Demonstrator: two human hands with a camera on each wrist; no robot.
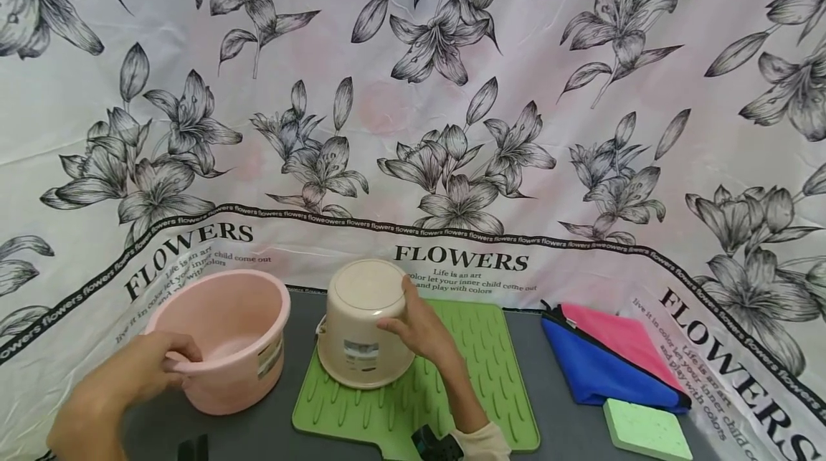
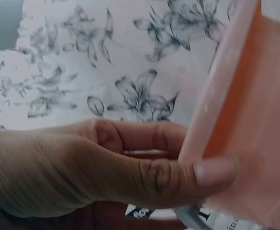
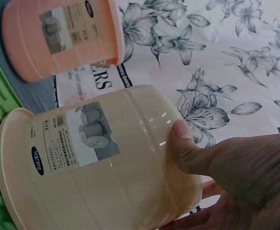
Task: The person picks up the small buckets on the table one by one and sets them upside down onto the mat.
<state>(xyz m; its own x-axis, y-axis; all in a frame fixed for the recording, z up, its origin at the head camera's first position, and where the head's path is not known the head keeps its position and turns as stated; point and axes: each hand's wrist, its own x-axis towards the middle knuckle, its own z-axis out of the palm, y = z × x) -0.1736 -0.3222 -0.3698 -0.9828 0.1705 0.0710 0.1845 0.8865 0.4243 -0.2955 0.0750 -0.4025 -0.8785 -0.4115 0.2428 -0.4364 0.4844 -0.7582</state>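
Observation:
My left hand [image 1: 145,368] grips the near rim of a pink bucket [image 1: 235,375], which stands upright and tips slightly on the grey surface at the left. In the left wrist view the thumb lies inside the rim and the fingers go behind it. A cream bucket [image 1: 368,317] sits upside down on the green ridged mat [image 1: 484,360], its base facing up. Around the upper right side of that bucket my right hand [image 1: 422,321] is wrapped, thumb on the wall near the base. A printed label [image 3: 75,139] shows on the cream bucket's side.
To the right of the mat lies a blue and pink cloth pouch [image 1: 606,353] with a dark zip edge. A light green block [image 1: 647,429] is in front of it. Behind everything hangs a white flower-printed sheet [image 1: 400,124].

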